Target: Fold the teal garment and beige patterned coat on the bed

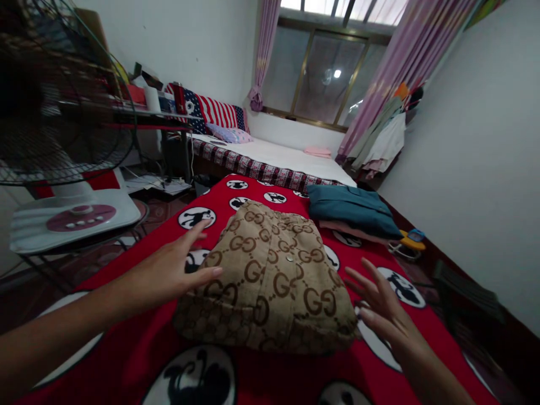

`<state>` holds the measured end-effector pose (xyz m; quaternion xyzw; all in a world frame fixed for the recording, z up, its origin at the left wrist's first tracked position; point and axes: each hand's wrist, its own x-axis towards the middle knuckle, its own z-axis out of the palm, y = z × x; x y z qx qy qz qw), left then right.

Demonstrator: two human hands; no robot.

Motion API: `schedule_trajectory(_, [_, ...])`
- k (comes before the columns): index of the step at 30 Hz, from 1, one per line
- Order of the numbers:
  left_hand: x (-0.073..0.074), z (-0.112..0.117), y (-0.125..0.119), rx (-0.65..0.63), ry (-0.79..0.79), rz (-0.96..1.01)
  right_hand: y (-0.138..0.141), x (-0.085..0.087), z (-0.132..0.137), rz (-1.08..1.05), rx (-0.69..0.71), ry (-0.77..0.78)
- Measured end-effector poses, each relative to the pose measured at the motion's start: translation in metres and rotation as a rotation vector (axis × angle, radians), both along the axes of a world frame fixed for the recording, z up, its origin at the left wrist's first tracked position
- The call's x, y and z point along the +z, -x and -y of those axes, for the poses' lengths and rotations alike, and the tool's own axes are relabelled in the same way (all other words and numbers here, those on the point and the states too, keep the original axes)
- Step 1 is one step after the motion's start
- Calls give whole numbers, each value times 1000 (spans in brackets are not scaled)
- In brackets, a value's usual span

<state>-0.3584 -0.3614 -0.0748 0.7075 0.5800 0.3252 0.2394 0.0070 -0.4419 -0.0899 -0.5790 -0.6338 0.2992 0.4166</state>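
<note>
A folded tan garment [274, 275] with a brown interlocking-letter print lies on a red cloth [126, 360] with white circles and black figures. A small round button shows near its middle. On its left edge, my left hand [175, 270] is open, thumb stretched over the fabric; whether it touches cannot be made out. My right hand [383, 304] is open beside the garment's right edge, fingers apart and nothing held. Beyond the garment, at the right, a folded teal garment [352, 208] rests on a pinkish folded cloth [354, 232].
An electric fan [63, 112] stands at the left over a white and pink base [80, 216]. Behind are a cluttered desk [156, 115] and a bed with a white top [278, 154]. A yellow seat [409, 241] and a dark stool [466, 289] stand by the right wall.
</note>
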Motion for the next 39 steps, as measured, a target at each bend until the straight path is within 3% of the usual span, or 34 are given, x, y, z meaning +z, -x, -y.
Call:
schedule_trajectory(2, [19, 4, -32, -126, -298, -173, 24, 16, -15, 268, 14, -168])
schedule_trajectory(4, [19, -2, -68, -362, -413, -287, 52, 14, -42, 562, 103, -296])
schedule_trajectory(6, [-1, -25, -94, -444, -370, -363, 74, -3, -79, 762, 154, -311])
schedule_trajectory(10, [-61, -103, -106, -273, -104, -438, 87, -47, -156, 878, 22, -169])
schedule_trajectory(12, [-77, -132, -102, -204, -135, -434, 85, -59, -177, 853, -38, -174])
schedule_trajectory(14, [-82, -146, -100, -137, -193, -416, 81, -63, -183, 802, -98, -212])
schedule_trajectory(18, [-78, -148, -102, 32, -269, -340, 75, -64, -176, 625, -365, -211])
schedule_trajectory(21, [-76, -146, -98, 276, -213, -253, 68, -62, -173, 400, -569, -102])
schedule_trajectory(23, [-76, -146, -93, 384, -113, -156, 62, -60, -173, 238, -619, -39])
schedule_trajectory(26, [-72, -148, -85, 373, -41, 80, 51, -52, -176, -99, -532, 73])
schedule_trajectory(28, [-64, -151, -82, 327, 24, 370, 44, -42, -179, -291, -406, 151])
schedule_trajectory(30, [-44, -155, -80, 243, 149, 640, 36, -25, -182, -361, -312, 193])
schedule_trajectory(33, [11, -158, -79, 104, 159, 784, 26, 20, -187, -398, -257, 65])
schedule_trajectory(35, [58, -157, -76, -2, -175, 806, 21, 58, -191, -419, -209, -219])
schedule_trajectory(37, [99, -152, -73, -82, -563, 709, 13, 91, -196, -377, -158, -510])
schedule_trajectory(39, [118, -143, -68, -180, -789, 557, 4, 108, -196, -292, -170, -624])
